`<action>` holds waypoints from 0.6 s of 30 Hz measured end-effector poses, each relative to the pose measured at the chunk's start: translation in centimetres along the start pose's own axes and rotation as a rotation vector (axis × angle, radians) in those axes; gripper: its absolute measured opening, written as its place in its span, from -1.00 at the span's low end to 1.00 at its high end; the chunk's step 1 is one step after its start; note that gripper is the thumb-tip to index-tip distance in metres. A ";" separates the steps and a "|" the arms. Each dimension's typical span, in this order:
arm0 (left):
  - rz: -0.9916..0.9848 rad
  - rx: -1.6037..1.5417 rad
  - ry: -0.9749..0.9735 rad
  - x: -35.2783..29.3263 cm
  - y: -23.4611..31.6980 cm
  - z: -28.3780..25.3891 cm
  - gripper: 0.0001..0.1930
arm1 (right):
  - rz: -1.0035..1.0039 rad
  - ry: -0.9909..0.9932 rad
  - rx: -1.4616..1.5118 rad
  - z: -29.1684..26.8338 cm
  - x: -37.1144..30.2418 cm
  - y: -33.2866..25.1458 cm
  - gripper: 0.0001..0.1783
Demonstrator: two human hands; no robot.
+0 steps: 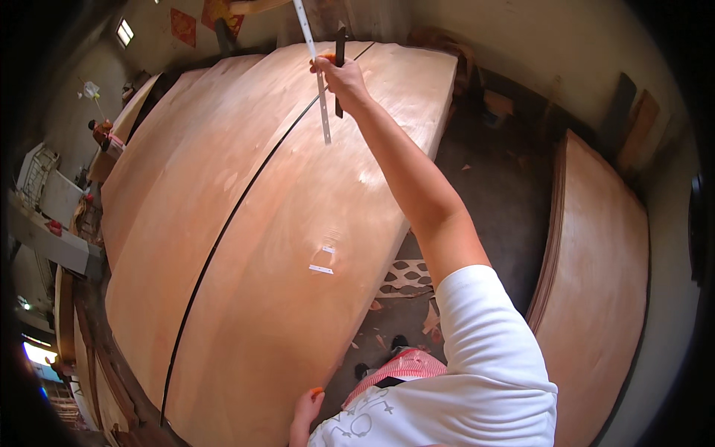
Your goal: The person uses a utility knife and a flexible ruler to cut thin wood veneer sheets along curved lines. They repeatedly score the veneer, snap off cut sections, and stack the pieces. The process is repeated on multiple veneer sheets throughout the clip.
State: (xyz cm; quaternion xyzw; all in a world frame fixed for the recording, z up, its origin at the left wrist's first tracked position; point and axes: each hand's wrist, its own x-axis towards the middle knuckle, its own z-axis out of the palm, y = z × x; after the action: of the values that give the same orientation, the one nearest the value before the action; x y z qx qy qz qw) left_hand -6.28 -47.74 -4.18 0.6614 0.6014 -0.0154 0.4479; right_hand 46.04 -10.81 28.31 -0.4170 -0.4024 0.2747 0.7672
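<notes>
My right hand (344, 80) is stretched out over the far part of a large wood veneer sheet (246, 298). Its fingers are closed on a strip of white perforated tape (305, 28), which runs up past the top of the view and down over the sheet. A flat black bar (340, 45) is in the same hand, and orange shows at the fingertips. Low in the view, my left hand (307, 406) is by the sheet's near edge, fingers curled, with orange at a tip; whether it holds anything is unclear. Short white tape pieces (321, 269) lie on the sheet.
A long thin black strip (223, 231) crosses the sheet from near to far. Another veneer stack (599, 283) stands at the right, beyond a dark floor gap (495, 194). Scraps and a perforated sheet (408, 277) lie there. Someone else (104, 136) is at the far left.
</notes>
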 end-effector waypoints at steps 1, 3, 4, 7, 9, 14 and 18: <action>0.017 0.025 0.002 0.6 0.1 -0.2 -0.70 | 0.039 0.003 -0.009 0.0 -0.3 -0.6 -0.79; 0.031 0.071 -0.008 1.3 1.1 -0.5 -0.70 | 0.092 0.008 -0.061 -0.3 -0.6 -1.1 -0.81; 0.027 0.092 -0.020 1.6 1.9 -0.6 -0.69 | 0.113 0.040 0.006 -1.0 -0.4 -1.0 -0.82; 0.105 0.094 -0.072 3.3 2.2 0.8 -0.68 | 0.174 0.364 0.242 -6.2 2.8 3.2 -0.84; 0.167 0.156 -0.168 5.0 6.0 1.1 -0.68 | 0.325 0.729 0.433 -13.8 4.6 7.4 -0.86; 0.196 0.188 -0.143 5.2 7.2 3.3 -0.68 | 0.627 0.304 0.277 -13.8 -4.1 9.8 -0.86; 0.282 0.136 -0.196 9.1 10.8 3.6 -0.67 | 0.592 0.253 0.183 -18.7 -8.1 10.9 -0.83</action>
State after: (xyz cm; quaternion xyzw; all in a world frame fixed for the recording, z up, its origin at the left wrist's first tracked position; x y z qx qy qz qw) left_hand 6.87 -41.48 -5.18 0.7633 0.4538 -0.0576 0.4563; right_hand 56.70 -19.29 9.70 -0.4759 -0.1391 0.4669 0.7323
